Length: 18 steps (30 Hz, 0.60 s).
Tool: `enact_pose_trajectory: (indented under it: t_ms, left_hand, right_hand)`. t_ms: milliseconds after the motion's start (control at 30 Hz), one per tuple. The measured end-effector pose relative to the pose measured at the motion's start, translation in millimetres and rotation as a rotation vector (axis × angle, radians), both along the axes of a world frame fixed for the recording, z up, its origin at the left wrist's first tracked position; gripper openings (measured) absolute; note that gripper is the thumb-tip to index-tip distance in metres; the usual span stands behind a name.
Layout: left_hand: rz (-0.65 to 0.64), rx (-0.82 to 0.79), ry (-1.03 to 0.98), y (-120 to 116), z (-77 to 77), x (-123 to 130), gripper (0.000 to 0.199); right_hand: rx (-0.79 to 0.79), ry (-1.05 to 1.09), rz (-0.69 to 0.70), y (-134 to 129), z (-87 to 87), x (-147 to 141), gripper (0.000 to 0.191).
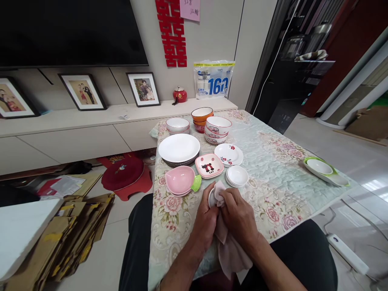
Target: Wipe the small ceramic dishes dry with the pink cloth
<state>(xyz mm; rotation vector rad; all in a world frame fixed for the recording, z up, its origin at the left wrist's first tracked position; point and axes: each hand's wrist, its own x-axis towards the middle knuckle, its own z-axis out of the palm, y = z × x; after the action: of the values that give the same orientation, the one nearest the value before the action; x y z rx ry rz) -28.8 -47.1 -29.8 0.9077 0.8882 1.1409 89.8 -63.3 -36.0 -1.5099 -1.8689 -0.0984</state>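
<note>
Wiping underway: left hand [206, 220] gripping a small white dish [212, 198] at the tabletop's [273, 161] near edge, right hand [238, 216] pressing a pink cloth [230, 250] into it. Next, probably turning the dish for unwiped spots.

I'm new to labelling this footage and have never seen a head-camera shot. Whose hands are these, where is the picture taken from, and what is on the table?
There is no machine here. The one picture comes from a camera worn on a person's head, looking forward and down, so the hands at the bottom are the wearer's own. The left hand holds a small white dish, of which only an edge shows. The right hand presses a pale pink cloth against it. They work over a table with a flowered cover. Beyond them lie a pink dish, a square cat dish, a stack of small white saucers, a large white plate and stacked bowls. A green and white dish sits alone at the right edge.
</note>
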Motion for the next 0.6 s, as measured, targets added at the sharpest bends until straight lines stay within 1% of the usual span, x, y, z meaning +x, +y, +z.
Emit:
enact_pose_trajectory:
  t_ms: [67,100,200,267,333,433,467,500,533,600]
  left_hand:
    - [-0.061,-0.04,-0.046,-0.2,0.3,-1.9,0.071]
    - [-0.098,-0.073,-0.103,-0.5,0.7,-3.4,0.071]
    - [-0.159,-0.143,-0.297,-1.6,3.9,-8.1,0.059]
    - [-0.165,-0.17,-0.378,-2.2,6.4,-9.8,0.052]
    - [-0.187,-0.19,-0.412,-2.8,8.2,-10.4,0.05]
    - [-0.25,-0.201,-0.415,-3.7,8.8,-10.7,0.053]
    - [-0.262,-0.192,-0.412,-4.0,8.4,-11.0,0.054]
    - [-0.264,-0.179,-0.41,-4.2,7.8,-11.3,0.053]
    - [-0.254,-0.168,-0.412,-4.3,6.9,-11.7,0.052]
    - [-0.217,-0.178,-0.433,-4.4,4.5,-12.2,0.051]
  right_hand:
    - [-0.075,0.014,0.006,-0.3,5.2,-1.4,0.027]
    - [-0.111,0.058,0.035,-0.7,9.0,-1.1,0.028]
    - [-0.219,0.264,0.191,-1.5,20.4,2.8,0.028]
    - [-0.249,0.388,0.268,-1.0,23.0,5.6,0.026]
    - [-0.216,0.454,0.268,0.3,19.6,6.5,0.025]
    - [-0.132,0.486,0.16,2.4,10.8,4.8,0.018]
    - [-0.12,0.5,0.137,2.8,9.5,4.5,0.017]
    - [-0.12,0.516,0.146,3.2,9.8,4.9,0.016]
    - [-0.136,0.532,0.188,3.4,11.8,6.1,0.016]
    - [-0.206,0.548,0.351,3.7,19.6,11.3,0.017]
